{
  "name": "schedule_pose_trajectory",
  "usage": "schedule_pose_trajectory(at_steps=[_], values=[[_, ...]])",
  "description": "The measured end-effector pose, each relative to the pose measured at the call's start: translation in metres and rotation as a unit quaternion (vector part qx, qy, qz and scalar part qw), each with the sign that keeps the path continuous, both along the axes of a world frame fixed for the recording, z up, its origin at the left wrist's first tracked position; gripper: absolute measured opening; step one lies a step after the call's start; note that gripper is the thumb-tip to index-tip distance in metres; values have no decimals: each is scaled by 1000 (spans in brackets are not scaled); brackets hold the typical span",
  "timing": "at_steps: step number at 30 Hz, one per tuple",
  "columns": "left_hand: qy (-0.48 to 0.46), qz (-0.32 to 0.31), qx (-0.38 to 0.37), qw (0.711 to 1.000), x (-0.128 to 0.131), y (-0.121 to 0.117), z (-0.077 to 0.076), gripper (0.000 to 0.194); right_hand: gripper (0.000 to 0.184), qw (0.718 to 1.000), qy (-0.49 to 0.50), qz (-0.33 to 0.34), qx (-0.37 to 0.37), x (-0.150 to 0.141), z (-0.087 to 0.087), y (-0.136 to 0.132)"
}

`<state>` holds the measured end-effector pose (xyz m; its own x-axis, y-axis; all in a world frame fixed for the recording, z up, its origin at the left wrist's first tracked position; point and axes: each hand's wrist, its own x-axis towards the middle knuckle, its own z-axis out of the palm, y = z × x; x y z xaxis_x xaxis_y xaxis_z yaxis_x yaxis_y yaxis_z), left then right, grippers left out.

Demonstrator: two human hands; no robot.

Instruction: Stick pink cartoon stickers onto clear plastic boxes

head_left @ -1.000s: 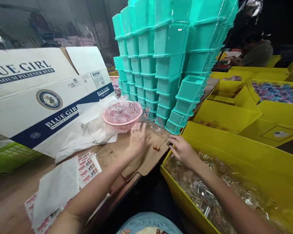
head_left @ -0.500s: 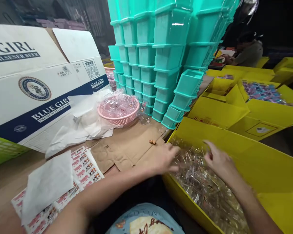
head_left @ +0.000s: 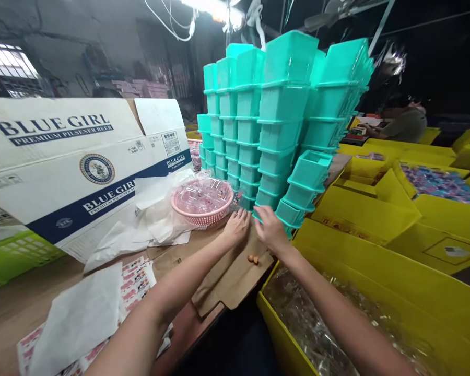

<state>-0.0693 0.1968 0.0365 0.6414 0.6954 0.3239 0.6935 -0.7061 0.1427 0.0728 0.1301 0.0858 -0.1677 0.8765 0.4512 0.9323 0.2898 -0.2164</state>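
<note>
My left hand (head_left: 237, 227) reaches over the far part of the brown cardboard sheet (head_left: 235, 277), beside the pink basket (head_left: 201, 218). Its fingers stretch forward, close to a small clear printed bag (head_left: 237, 198); whether they touch it is hard to tell. Close by on the right, my right hand (head_left: 273, 231) is at the foot of the stacked teal plastic bins (head_left: 278, 141), fingers apart and slightly bent, with nothing visible in them. Small brown nut-like pieces (head_left: 253, 259) lie on the cardboard below my hands. The basket holds clear wrapped packets (head_left: 203, 194).
A yellow box (head_left: 360, 261) of clear plastic pieces stands under my right forearm. White paper (head_left: 82, 297) and printed sticker sheets (head_left: 135, 282) lie at the left. Behind are a white beer carton (head_left: 62, 141) and a green basket (head_left: 19, 256). Another person (head_left: 403, 122) sits far right.
Both hands have moved from the yellow box, up and left to the far part of the cardboard. The view has tilted up. The near part of the cardboard has shifted toward me.
</note>
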Motion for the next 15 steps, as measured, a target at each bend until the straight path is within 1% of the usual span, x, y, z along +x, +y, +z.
schedule_pose_trajectory(at_steps=[2,3,5,8,11,13,15], values=[[12,6,14,1000,-5,9,-6,53,50,1000,-16,9,3,-33,7,46],[15,5,20,1000,-8,9,-10,53,52,1000,-24,10,1,-45,8,62],[16,6,27,999,-17,4,-16,49,54,999,-38,11,-7,-60,9,79],[0,34,24,999,-36,-4,-21,45,46,998,-52,8,-20,-68,9,82],[-43,102,15,994,-49,-7,-25,52,37,998,-62,3,-30,-66,10,77],[-78,143,7,987,-48,-4,-30,59,39,997,-65,0,-38,-64,11,77],[-109,165,1,980,-41,1,-35,65,48,997,-63,-4,-46,-62,13,81]])
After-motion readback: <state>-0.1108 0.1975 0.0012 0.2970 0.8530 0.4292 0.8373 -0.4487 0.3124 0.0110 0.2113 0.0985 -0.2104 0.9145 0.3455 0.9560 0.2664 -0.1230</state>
